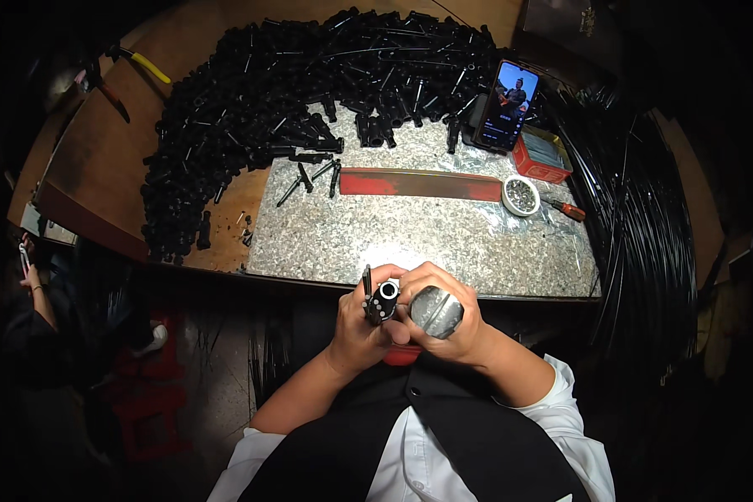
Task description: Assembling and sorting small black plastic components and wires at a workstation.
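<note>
Close together at the table's front edge, both my hands are closed. My left hand grips a black tubular part with a pale metal ring around its hollow end and a thin black strip along its left side. My right hand is wrapped round a thick object with a round, grey metallic end, which has a groove across it; the rest is hidden by my fingers. The right fingertips touch or nearly touch the black part. Beyond my hands lies a long red, worn bar on the speckled stone slab.
A large heap of black tubular parts covers the back and left. At the right are a white bowl of small metal pieces, a screwdriver, a red box, a propped phone and long black rods. Another person's hand shows far left.
</note>
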Tool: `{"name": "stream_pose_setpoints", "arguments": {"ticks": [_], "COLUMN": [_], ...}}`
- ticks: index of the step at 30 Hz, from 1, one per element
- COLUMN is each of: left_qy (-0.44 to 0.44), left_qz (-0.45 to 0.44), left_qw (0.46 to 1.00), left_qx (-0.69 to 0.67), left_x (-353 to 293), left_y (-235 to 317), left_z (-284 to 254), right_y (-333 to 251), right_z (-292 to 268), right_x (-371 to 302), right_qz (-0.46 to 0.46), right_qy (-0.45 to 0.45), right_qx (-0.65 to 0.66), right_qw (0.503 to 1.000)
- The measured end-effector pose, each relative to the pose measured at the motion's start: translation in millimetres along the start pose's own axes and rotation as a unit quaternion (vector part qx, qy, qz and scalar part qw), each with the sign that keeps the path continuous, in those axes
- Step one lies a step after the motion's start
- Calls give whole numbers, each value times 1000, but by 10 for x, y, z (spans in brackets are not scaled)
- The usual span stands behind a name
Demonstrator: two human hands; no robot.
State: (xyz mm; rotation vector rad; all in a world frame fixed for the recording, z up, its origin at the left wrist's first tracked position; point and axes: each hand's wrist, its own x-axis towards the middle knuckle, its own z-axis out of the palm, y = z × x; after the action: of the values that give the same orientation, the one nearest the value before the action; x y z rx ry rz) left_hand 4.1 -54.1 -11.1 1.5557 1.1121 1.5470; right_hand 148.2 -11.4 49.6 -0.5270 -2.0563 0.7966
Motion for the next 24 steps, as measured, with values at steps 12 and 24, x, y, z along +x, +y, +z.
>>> {"name": "stream_pose_setpoints", "arguments": {"ticks": [12,24], "left_qy": [-42,-80], "left_qz": [-69,-138], "left_qw": [982,958], "left_qx": [-172,-237], "left_x": [-3,10], "left_y": [182,147], "left_z": [-58,-153], "right_y": [-84,-41], "right_z": [-38,-39], "right_x": [43,41], "right_qz": [-2,-9], "right_qy": [-21,-33], "right_qx": [45,41], "right_qw": [999,999]}}
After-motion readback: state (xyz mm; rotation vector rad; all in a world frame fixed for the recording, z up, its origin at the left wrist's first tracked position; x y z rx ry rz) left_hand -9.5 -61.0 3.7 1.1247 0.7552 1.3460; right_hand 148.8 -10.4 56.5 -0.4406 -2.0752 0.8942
